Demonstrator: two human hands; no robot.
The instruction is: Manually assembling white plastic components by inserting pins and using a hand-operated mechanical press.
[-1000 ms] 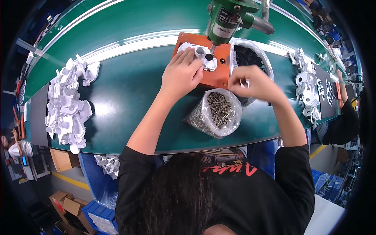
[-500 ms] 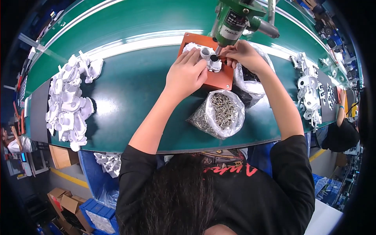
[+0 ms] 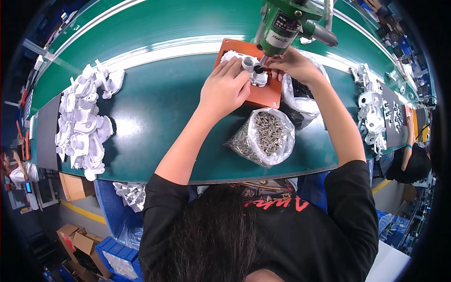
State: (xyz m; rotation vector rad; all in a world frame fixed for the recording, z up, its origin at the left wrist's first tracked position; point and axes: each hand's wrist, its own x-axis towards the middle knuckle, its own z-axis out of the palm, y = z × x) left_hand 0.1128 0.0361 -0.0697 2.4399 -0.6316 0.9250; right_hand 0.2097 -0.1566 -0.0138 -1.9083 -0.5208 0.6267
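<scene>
Compared with one second ago, your right hand (image 3: 292,66) has moved from beside the orange fixture block (image 3: 263,97) to the green spindle head's (image 3: 278,37) tip. Green tabletop (image 3: 157,94) stretches from your left forearm to the heaped white parts (image 3: 83,127); the bag of metal pins (image 3: 270,134) sits by the block's near edge. The white plastic housing (image 3: 260,80) lies on the block under your left hand's (image 3: 226,88) fingers, extended, thumb apart; right fingertips bunch beside its black cap (image 3: 259,69), contents hidden.

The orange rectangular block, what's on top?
A white plastic part with a round black piece, partly under the left hand; the orange block directly beneath the part is covered.
</scene>
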